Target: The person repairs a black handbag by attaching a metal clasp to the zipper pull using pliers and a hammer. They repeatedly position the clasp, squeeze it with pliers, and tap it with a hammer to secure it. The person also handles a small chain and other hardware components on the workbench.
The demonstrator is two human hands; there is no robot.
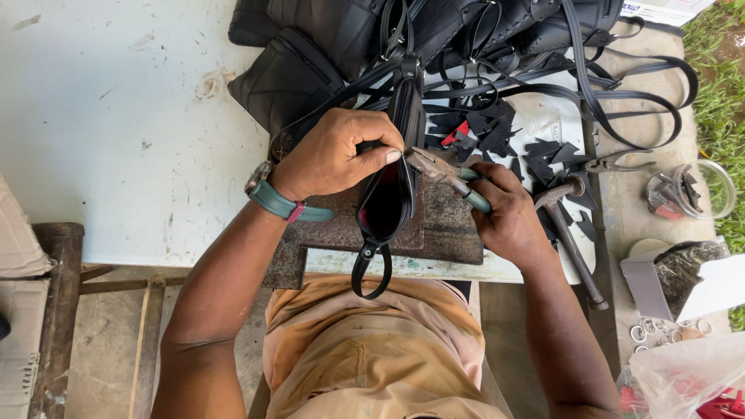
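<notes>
Two hands work on one black bag (386, 203), which stands on its edge on a dark metal slab (446, 229), mouth toward the camera, red lining showing. Nearest below the bag, its strap loop (369, 273) hangs over the table edge toward the orange shirt (372, 349). Left of the bag, the left hand (335, 154) is clenched on the rim, thumb and fingers pinching the edge near the top. Right of the bag, the right hand (508, 213) grasps green-handled pliers (444, 171), whose nose meets the rim just under the left thumb; what the tips bite, a ring or a rivet, is probably too small to tell.

To do this well, the pinch should sit close to the plier tips so the rim cannot twist, and the squeeze should be slow and square, not levering against the leather. The bag's base is best kept flat on the slab.

Further right of the bag lie a hammer (570, 233) and black leather scraps (497, 136), then a second pair of pliers (617, 163) and a clear jar (691, 190). Beyond the bag, more black bags and straps (497, 46) are heaped.
</notes>
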